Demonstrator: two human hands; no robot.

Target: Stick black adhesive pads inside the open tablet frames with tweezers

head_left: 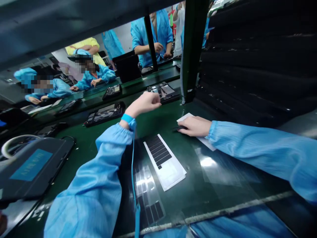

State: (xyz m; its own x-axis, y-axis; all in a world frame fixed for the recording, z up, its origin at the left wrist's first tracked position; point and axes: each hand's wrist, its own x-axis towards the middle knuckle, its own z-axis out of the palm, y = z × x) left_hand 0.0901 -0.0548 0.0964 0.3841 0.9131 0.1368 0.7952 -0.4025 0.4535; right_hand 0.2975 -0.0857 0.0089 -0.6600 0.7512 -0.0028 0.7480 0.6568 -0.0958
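My left hand (145, 103) reaches forward over the green bench, fingers curled in a loose fist, close to a black tray with a device (163, 91) on the conveyor; whether it holds anything is hidden. A blue wrist strap (128, 119) circles that wrist. My right hand (194, 126) rests flat on a white sheet (185, 117), fingers pressed on a small black strip (178, 128). A white liner sheet with several black strips (163, 159) lies between my arms.
More black trays with devices (105, 113) sit along the conveyor. A stack of black trays (250, 59) rises at right behind a dark post (192, 53). A grey machine (29, 167) sits at left. Several people in blue coats work opposite.
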